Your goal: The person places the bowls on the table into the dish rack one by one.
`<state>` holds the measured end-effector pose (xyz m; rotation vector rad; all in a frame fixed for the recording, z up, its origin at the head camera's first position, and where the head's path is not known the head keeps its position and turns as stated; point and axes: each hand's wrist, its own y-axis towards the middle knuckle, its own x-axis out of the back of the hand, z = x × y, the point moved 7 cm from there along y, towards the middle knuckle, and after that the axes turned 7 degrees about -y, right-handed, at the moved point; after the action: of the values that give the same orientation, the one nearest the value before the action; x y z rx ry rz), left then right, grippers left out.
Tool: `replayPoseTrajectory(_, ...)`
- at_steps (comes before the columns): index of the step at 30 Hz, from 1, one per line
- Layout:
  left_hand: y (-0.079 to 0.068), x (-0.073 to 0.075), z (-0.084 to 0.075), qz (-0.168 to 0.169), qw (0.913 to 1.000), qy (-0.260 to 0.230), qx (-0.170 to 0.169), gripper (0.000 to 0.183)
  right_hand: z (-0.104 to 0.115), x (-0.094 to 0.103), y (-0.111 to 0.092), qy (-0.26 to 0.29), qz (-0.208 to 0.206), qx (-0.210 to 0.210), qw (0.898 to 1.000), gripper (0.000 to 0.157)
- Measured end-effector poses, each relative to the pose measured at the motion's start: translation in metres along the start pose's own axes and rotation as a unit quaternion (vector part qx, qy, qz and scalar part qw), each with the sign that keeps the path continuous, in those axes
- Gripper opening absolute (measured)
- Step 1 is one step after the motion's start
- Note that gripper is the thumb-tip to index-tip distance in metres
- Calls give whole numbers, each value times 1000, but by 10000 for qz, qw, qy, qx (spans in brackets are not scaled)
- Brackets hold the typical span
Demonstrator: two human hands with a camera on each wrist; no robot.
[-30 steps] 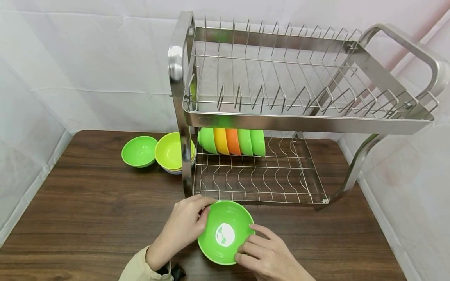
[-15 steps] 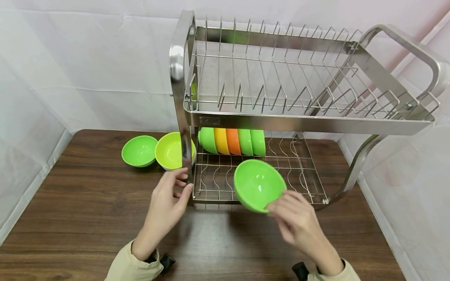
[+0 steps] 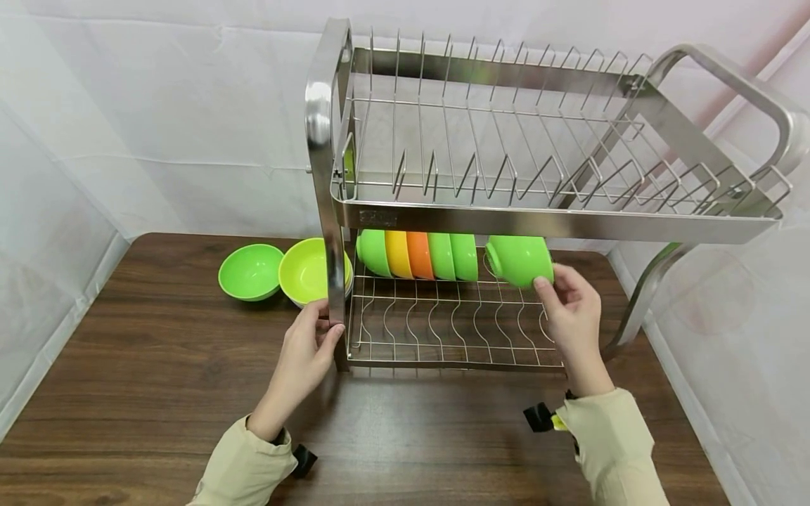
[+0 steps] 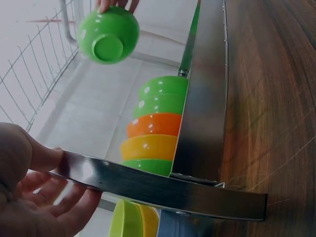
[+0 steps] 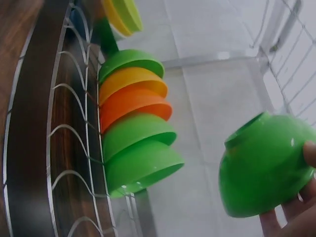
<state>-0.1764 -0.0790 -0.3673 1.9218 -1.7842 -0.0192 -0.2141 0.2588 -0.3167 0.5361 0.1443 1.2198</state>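
My right hand (image 3: 577, 320) pinches the rim of a green bowl (image 3: 520, 260), tipped on its side over the right part of the dish rack's lower tier. In the right wrist view this bowl (image 5: 266, 165) shows its foot ring turned toward the row of bowls. My left hand (image 3: 302, 358) grips the front left leg (image 3: 336, 281) of the metal dish rack, thumb on one side and fingers on the other. A row of nested bowls stands on edge in the lower tier: green (image 3: 375, 253), yellow (image 3: 398, 254), orange (image 3: 419, 256), then two more green.
Left of the rack, a green bowl (image 3: 252, 273) sits on the brown table (image 3: 158, 393) beside a stack topped by a yellow-green bowl (image 3: 304, 270). The rack's wire upper tier (image 3: 468, 147) overhangs the row. White sheeting (image 3: 190, 126) surrounds the table.
The green bowl has left both hands' grip near the table front and moved up and right in the right hand, tipping sideways. My left hand has moved to the rack leg.
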Motion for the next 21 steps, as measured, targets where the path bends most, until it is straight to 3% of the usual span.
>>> replayPoseTrajectory(3, 0, -1, 4, 37, 9999, -15, 134, 29, -20, -2, 14, 1078, -397, -834, 9899, 31)
replayPoseTrajectory(6, 2, -1, 6, 97, 9998, 9, 200, 26, -38, -6, 24, 1976, -626, -1454, 9674, 27)
replayPoseTrajectory(10, 4, -1, 8, 216, 9992, -1, 324, 22, -60, -13, 35, 2746, -776, -1998, 9374, 22)
replayPoseTrajectory(14, 5, -1, 8, 326, 9985, 10, 446, 20, -78, -22, 43, 3053, -904, -2281, 9201, 23)
replayPoseTrajectory(21, 5, -1, 8, 336, 9984, 3, 464, 20, -102, -38, 48, 2938, -802, -2857, 9087, 27)
